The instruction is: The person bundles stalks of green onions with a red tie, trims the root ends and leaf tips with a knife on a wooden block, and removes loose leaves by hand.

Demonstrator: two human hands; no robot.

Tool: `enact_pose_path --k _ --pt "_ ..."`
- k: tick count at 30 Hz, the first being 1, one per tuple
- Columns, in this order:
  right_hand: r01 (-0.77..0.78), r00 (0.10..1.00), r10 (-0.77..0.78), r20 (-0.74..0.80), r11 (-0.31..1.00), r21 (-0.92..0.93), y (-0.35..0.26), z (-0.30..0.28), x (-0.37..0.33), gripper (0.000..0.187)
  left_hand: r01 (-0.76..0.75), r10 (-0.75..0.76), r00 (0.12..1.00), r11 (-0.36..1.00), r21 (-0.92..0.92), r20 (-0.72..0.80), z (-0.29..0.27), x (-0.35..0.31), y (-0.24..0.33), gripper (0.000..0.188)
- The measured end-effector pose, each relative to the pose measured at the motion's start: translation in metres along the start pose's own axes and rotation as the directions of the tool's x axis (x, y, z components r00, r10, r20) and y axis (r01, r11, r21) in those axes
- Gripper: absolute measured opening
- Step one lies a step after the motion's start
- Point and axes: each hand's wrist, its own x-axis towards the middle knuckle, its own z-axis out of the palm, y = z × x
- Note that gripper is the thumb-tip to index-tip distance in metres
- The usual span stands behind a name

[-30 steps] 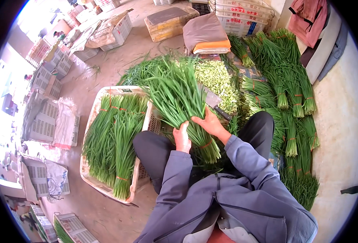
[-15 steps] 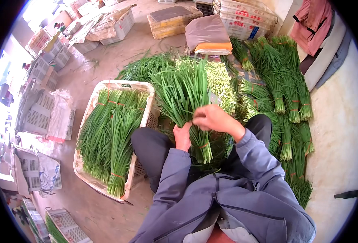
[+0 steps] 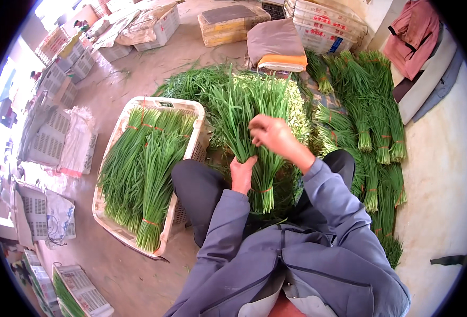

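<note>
Left hand [image 3: 242,174] fingers wrap tight round a banded bunch of long flat chives [image 3: 254,137]; right hand [image 3: 271,134] pinches its leaves. Left, a white slatted crate [image 3: 194,108] holds tied bundles.

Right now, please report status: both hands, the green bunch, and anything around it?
Left hand grips chive bunch near its orange band. Right hand on the leaves, higher up. White crate of tied bunches at left; more bunches at right.

Chive bundle [image 3: 254,142]: long green stalks, upright, leaves fanned, tied with orange band near cut ends, above lap.
</note>
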Motion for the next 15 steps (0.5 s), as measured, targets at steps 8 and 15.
enact_pose_path --k 8,15 --pt "0.201 0.980 -0.196 0.043 0.955 -0.220 0.043 0.023 0.000 0.012 -0.009 0.011 1.000 0.999 -0.048 0.029 0.002 0.000 -0.004 0.024" --pt "0.208 0.964 -0.231 -0.132 0.964 -0.166 0.014 0.013 0.017 0.012 0.004 -0.004 1.000 1.000 0.022 0.021 0.001 0.001 -0.005 0.028"
